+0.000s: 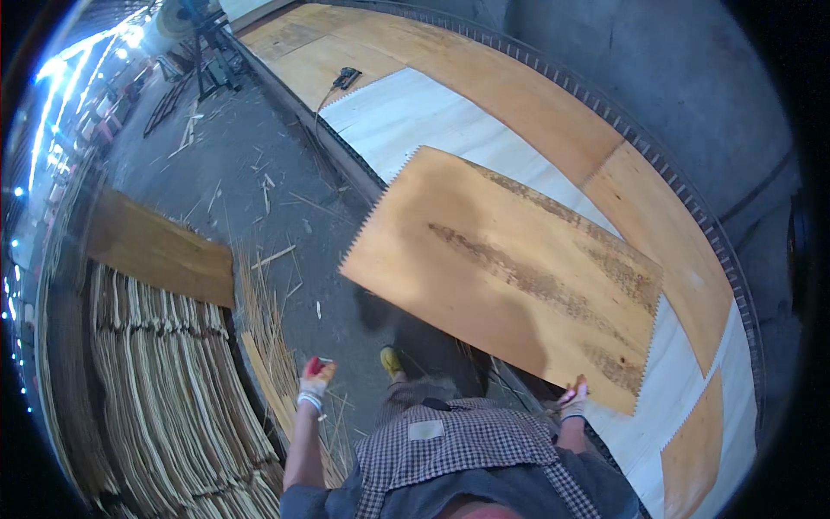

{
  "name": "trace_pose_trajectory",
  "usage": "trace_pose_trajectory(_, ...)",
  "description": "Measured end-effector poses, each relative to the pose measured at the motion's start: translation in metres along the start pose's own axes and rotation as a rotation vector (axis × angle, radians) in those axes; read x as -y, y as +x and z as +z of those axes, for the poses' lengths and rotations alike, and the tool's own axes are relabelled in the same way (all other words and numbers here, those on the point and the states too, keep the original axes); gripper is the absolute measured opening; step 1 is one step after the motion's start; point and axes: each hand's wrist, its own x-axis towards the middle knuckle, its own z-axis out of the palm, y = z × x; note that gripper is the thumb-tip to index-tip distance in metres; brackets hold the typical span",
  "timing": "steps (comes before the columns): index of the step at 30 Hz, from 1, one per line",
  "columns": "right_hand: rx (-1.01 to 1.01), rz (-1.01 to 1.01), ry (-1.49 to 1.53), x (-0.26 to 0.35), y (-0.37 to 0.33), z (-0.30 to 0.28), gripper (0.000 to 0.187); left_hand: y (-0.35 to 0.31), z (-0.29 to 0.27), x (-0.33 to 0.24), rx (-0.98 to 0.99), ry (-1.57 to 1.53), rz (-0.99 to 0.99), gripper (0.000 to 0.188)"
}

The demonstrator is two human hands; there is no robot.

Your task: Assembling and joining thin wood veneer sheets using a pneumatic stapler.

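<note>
Where the grey concrete floor (259,208) lies strewn with splinters, the left hand (316,378) hangs free over it, fingers curled around a small object; whether they clamp it, I cannot tell. The right hand (573,400) pinches the near edge of a large tan veneer sheet with saw-toothed ends (506,272), tilted above the long conveyor table of pale and orange plywood panels (553,112). To the left stands a stack of wavy thin veneer sheets (164,389). Walking room runs between stack and table.
</note>
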Motion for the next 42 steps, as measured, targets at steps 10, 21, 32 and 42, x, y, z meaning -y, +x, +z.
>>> trace_pose_trajectory(10,-0.385,-0.134,-0.023,0.073,-0.016,0.045,0.023,0.18,0.208,-0.125,0.608,-0.977,-0.532,0.054)
trace_pose_trajectory(21,-0.268,-0.075,-0.102,-0.061,-0.075,0.045,0.014,0.291,0.276,-0.298,0.671,-0.354,-0.688,0.042)
trace_pose_trajectory(32,0.04,0.04,0.415,-0.131,-0.167,0.289,0.033,0.39,0.232,-0.551,1.009,-0.142,0.119,0.031)
trace_pose_trajectory(42,-0.302,-0.135,0.435,-0.297,-0.048,0.619,0.016,0.83,0.279,-0.468,0.343,-0.633,-0.205,0.028)
